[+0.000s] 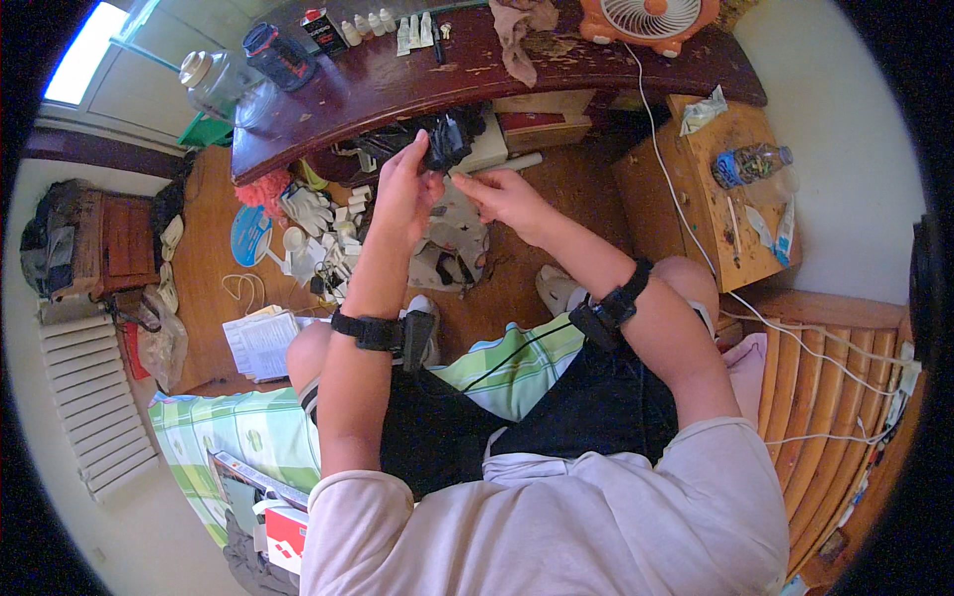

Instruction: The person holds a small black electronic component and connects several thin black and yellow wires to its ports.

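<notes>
One clear jar (215, 87) and one dark jar (279, 58) stand upper left; here's the left hand (402, 194), fingers closed, gripping one black bundle (450, 141) at upper centre! Just beside, the right hand (512, 206) half curls, its hold impossible to tell. One orange fan (653, 25), one bottle (750, 166), upper right.

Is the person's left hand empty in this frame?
No, the left hand is gripping a black, bunched-up item that sticks out beyond its fingers.
</notes>
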### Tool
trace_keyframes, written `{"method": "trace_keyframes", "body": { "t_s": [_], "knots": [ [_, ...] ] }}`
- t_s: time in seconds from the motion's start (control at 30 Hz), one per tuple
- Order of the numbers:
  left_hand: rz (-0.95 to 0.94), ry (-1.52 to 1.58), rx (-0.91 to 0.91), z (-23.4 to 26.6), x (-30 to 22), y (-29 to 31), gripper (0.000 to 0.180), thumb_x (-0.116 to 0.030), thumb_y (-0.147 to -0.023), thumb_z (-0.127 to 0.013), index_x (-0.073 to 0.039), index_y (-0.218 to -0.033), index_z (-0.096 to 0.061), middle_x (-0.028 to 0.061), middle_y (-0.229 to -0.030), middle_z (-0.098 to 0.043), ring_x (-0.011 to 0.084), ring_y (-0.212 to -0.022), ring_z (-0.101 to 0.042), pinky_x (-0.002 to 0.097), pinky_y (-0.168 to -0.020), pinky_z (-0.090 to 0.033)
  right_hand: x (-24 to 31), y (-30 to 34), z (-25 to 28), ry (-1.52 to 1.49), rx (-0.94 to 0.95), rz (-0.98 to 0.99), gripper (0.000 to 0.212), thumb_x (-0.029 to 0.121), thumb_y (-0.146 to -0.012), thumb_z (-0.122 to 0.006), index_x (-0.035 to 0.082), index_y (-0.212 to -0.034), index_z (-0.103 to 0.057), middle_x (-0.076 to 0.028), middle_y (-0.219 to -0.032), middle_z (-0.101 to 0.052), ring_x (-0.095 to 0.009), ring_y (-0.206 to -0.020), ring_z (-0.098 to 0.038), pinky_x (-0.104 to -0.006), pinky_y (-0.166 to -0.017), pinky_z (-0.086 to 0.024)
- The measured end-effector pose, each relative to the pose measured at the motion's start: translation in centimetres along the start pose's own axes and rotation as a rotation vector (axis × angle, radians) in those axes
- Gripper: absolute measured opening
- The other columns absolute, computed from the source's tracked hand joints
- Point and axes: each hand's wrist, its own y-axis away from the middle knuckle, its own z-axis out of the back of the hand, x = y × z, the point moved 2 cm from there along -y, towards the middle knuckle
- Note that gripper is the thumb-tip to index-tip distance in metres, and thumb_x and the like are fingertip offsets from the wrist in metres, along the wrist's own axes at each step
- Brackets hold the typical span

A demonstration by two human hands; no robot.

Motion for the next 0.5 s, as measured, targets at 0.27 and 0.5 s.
{"method": "trace_keyframes", "body": {
  "t_s": [0.27,0.5],
  "knots": [
    [0.023,-0.257,0.229,-1.0,-1.1,1.3,0.024,-0.028,-0.089,-0.056,-0.004,-0.088,-0.057,-0.0033,-0.065,-0.051,0.0048,-0.046,-0.042,0.0178,-0.043,-0.034,-0.8,-1.0,2.7,-0.38,0.015,0.0,0.021,0.026,-0.087,-0.059,0.006,-0.093,-0.055,0.003,-0.074,-0.053,-0.008,-0.063,-0.049,-0.025,-0.059,-0.042],
    [0.008,-0.541,0.337,-1.1,-0.7,1.8,0.027,-0.028,-0.087,-0.059,-0.002,-0.093,-0.06,-0.0039,-0.066,-0.052,0.0035,-0.049,-0.046,0.0176,-0.045,-0.035,1.1,-1.2,3.0,-0.52,-0.063,-0.042,0.022,0.025,-0.085,-0.06,0.014,-0.069,-0.051,0.005,-0.059,-0.043,-0.009,-0.052,-0.043,-0.0261,-0.05,-0.038]
  ]
}}
